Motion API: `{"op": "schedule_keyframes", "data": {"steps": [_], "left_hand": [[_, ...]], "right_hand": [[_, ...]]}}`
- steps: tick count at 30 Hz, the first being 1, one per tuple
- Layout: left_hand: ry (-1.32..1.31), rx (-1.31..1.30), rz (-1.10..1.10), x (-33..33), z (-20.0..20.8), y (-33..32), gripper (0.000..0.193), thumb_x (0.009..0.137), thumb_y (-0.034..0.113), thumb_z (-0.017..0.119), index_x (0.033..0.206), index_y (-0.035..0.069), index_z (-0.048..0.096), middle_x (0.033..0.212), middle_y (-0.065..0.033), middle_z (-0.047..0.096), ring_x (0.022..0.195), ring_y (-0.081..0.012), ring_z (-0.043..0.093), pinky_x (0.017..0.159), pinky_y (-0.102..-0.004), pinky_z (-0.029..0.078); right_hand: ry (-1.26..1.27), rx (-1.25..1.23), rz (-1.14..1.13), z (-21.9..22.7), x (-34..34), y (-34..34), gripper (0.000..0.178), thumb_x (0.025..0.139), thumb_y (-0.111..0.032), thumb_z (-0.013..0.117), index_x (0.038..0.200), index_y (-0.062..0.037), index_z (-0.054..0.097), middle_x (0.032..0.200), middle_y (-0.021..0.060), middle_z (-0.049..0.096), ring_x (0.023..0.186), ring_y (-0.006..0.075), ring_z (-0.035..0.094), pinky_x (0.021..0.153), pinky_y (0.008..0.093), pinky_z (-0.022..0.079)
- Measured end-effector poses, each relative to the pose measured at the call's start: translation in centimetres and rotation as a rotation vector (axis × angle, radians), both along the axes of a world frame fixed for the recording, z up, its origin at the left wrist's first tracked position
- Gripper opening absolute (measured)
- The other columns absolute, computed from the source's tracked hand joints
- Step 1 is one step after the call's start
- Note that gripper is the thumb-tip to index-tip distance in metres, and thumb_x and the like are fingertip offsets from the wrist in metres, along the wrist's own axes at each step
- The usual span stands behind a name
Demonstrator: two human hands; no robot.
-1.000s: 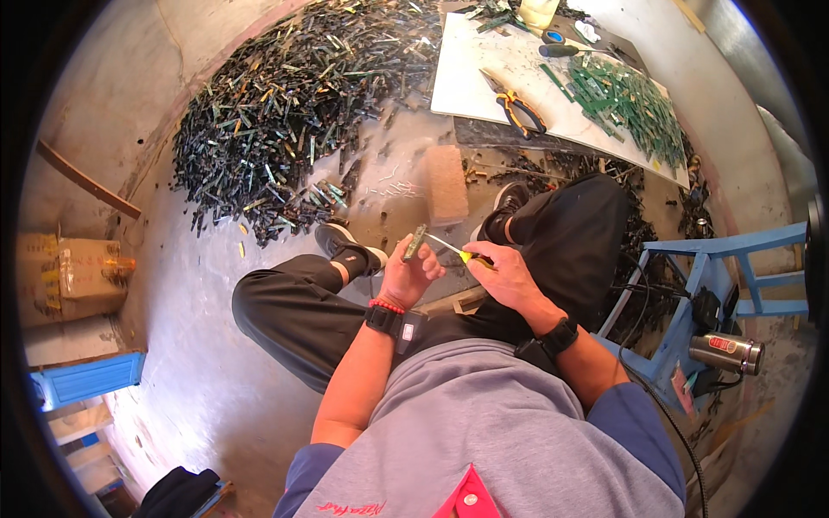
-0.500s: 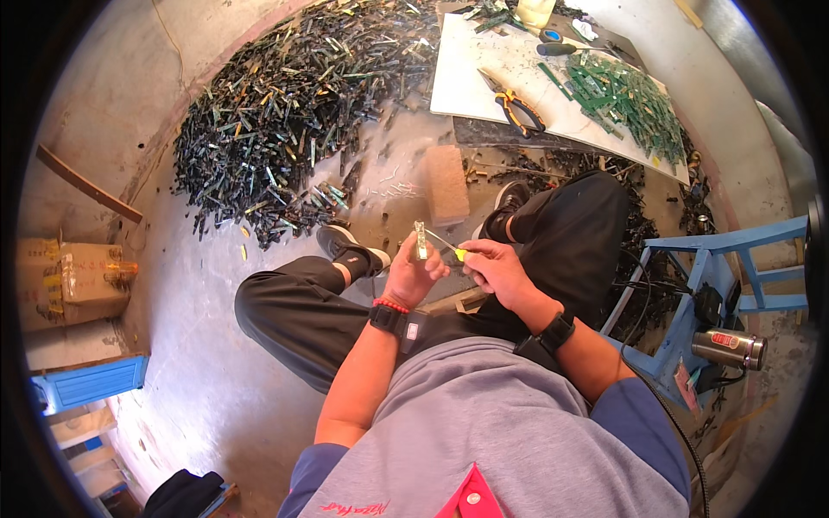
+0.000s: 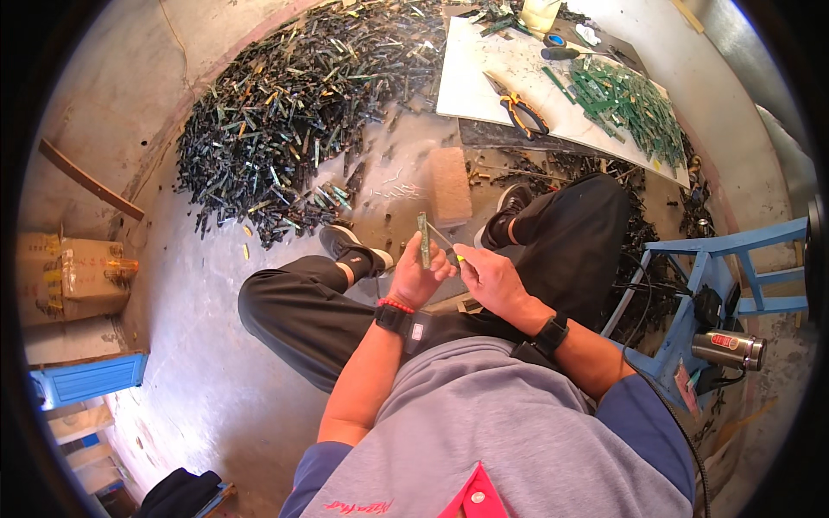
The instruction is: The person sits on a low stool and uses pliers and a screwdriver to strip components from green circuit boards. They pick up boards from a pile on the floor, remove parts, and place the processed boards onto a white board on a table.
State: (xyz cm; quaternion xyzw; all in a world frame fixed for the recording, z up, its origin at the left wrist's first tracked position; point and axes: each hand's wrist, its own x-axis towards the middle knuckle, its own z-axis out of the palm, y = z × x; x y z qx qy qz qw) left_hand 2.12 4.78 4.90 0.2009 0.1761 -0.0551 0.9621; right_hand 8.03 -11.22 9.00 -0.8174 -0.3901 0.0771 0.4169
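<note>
While your left hand grips a narrow greenish circuit-board strip near its lower end, keeping it upright above your lap, your right hand is closed around the yellow-and-black handle of a thin-shafted screwdriver. Its shaft slants toward the strip's upper part, though you cannot tell here whether the tip touches. Beyond your shoes, a reddish-brown brick lies on the floor, right of a large heap of dark strips. Farther right, orange-and-black pliers and a pile of green strips rest on a white board.
</note>
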Motion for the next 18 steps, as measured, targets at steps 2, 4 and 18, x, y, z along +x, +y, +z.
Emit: {"op": "schedule_keyframes", "data": {"steps": [2,4,18], "left_hand": [[0.016,0.008,0.005,0.1,0.0,0.0,0.043,0.097,0.044,0.034,0.070,0.012,0.042,0.055,0.0001,0.039,0.050,-0.0163,0.041,0.069,-0.0357,0.039],[0.034,0.016,0.010,0.0,0.1,-0.1,0.042,0.097,0.044,0.034,0.070,0.012,0.042,0.054,0.0004,0.038,0.049,-0.0160,0.040,0.068,-0.0357,0.039],[0.009,0.048,0.012,0.0,0.0,0.4,0.042,0.097,0.045,0.035,0.072,0.012,0.045,0.052,0.0007,0.037,0.047,-0.0161,0.039,0.065,-0.0362,0.041]], "right_hand": [[-0.098,-0.100,0.014,0.5,-0.1,0.0,0.027,0.084,-0.008,0.058,0.110,-0.0030,0.056,0.079,0.0173,0.061,0.068,0.0334,0.061,0.056,0.0380,0.048],[-0.169,-0.172,0.043,0.5,0.0,0.0,0.027,0.084,-0.009,0.058,0.110,-0.0028,0.056,0.077,0.0176,0.060,0.065,0.0303,0.061,0.056,0.0373,0.048],[1.416,0.366,-0.126,-0.2,1.4,-0.1,0.021,0.088,-0.012,0.056,0.109,-0.0067,0.058,0.073,0.0049,0.057,0.050,0.0087,0.047,0.040,0.0236,0.034]]}}
